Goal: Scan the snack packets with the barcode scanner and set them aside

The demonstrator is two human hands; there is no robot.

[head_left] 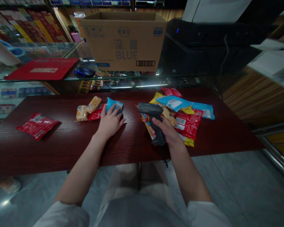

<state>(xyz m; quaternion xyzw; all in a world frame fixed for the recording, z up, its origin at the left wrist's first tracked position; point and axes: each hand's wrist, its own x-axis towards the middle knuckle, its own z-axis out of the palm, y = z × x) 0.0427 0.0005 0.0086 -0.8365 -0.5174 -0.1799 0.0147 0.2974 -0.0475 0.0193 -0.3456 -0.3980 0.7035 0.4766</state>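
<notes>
Right hand (168, 130), centre right of frame: closed round the handle of a black scanner (152, 109), at left edge of a heap of packets (188, 122). Left hand (110, 119), centre: fingers spread over a blue packet (110, 101); cannot tell whether it grips. 2 wrapped cakes (82, 113) nearby, left. Lone red packet (38, 125), far left. Cardboard box (124, 44), top centre.

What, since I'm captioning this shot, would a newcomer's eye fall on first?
Probably the large cardboard box marked BLUE, beyond the dark red table. Right of centre, the right hand grips a black scanner beside a heap of bright packets. Left of centre, the left hand lies over a blue packet.
</notes>
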